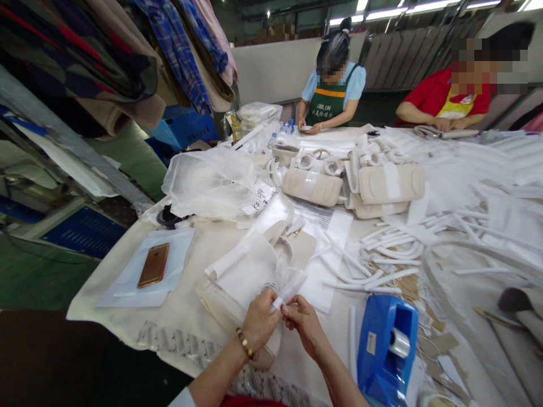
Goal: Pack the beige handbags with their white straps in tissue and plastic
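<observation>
- My left hand [261, 322] and right hand [304, 323] pinch a white wrap [292, 282], fingertips nearly meeting.
- The cream bag [229, 305] lies on the worktop [182, 297] right in front of me, the wrap by its right side.
- I judge the wrap light, thin and easily torn: best pinched gently at its edge.
- The bag looks light, fairly soft and easily marked; I'd steady it by its sides.

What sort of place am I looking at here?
Most likely a factory workroom: an aproned co-worker sits at the same cluttered table, with similar beige wrapped goods grouped together and a blue tape dispenser nearby.
</observation>
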`<state>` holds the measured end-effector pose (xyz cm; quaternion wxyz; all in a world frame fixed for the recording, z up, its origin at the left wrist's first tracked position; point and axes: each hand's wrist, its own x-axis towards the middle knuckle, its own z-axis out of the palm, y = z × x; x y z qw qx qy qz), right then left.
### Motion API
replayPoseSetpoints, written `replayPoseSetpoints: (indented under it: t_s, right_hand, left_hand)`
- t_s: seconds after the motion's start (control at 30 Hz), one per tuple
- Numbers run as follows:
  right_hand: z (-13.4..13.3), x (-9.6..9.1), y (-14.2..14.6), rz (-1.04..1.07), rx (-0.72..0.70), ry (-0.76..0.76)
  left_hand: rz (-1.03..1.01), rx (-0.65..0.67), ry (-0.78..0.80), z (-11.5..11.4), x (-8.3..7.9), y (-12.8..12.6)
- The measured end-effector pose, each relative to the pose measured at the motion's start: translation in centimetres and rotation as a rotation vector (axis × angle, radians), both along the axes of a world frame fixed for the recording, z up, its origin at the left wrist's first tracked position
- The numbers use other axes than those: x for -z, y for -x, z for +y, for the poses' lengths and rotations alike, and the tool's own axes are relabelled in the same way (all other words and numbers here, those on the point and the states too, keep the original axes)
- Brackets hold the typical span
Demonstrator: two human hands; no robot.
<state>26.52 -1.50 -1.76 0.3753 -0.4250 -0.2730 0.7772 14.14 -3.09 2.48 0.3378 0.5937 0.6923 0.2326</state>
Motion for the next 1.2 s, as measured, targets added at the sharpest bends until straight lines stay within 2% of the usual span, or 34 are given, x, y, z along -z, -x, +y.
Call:
replayPoseSetpoints:
  t_s: [0.2, 0.33, 0.47, 0.57, 0.67, 0.73, 0.8, 0.87, 0.9, 0.93, 1.0, 1.07, 1.13, 1.2]
  right_hand:
    - [-0.2, 2.3, 1.5, 0.114, 0.081, -0.021]
    - [-0.3, 3.3, 2.1, 0.182, 0.094, -0.001]
    - [-0.6, 2.7, 1.8, 0.148, 0.109, -0.024]
    - [-1.1, 1.9, 1.3, 0.047, 0.127, -0.059]
    - [-1.8, 1.9, 0.2, -0.107, 0.207, -0.065]
    - [-2.2, 2.1, -0.8, -0.289, 0.329, -0.091]
    - [-2.2, 1.7, -1.8, -0.496, 0.453, -0.180]
    - [-1.6, 0.2, -2.1, -0.640, 0.519, -0.338]
    - [-0.9, -1.0, -1.8, -0.686, 0.526, -0.427]
    - [0.1, -2.2, -1.2, -0.724, 0.516, -0.508]
    - [2.9, -4.5, 0.8, -0.786, 0.432, -0.603]
    - [6.8, -5.6, 3.4, -0.867, 0.284, -0.553]
    - [11.1, -5.1, 5.9, -0.959, 0.163, -0.418]
    - [14.9, -3.4, 8.0, -1.046, 0.124, -0.291]
  left_hand:
    - [-0.247, -0.023, 0.102, 0.6, 0.0, 0.8]
    - [-0.335, -0.072, 0.153, 0.9, 0.2, 1.0]
    - [-0.302, -0.108, 0.148, 1.1, 0.6, 0.7]
    - [-0.203, -0.078, 0.124, 0.9, 0.6, -0.1]
    - [-0.093, 0.008, 0.066, 0.5, -0.9, -0.3]
    - [0.040, 0.132, -0.061, 0.7, -2.9, 1.1]
    - [0.275, 0.245, -0.244, 1.6, -4.9, 4.1]
    - [0.500, 0.194, -0.317, 3.2, -6.0, 8.1]
    - [0.566, 0.157, -0.274, 4.0, -6.0, 10.2]
    - [0.590, 0.160, -0.205, 4.8, -5.5, 12.1]
    - [0.550, 0.283, -0.112, 5.7, -3.3, 15.0]
    - [0.482, 0.425, -0.193, 5.8, -0.4, 16.5]
    - [0.475, 0.441, -0.353, 5.3, 2.4, 17.0]
    - [0.456, 0.474, -0.434, 4.8, 4.6, 17.0]
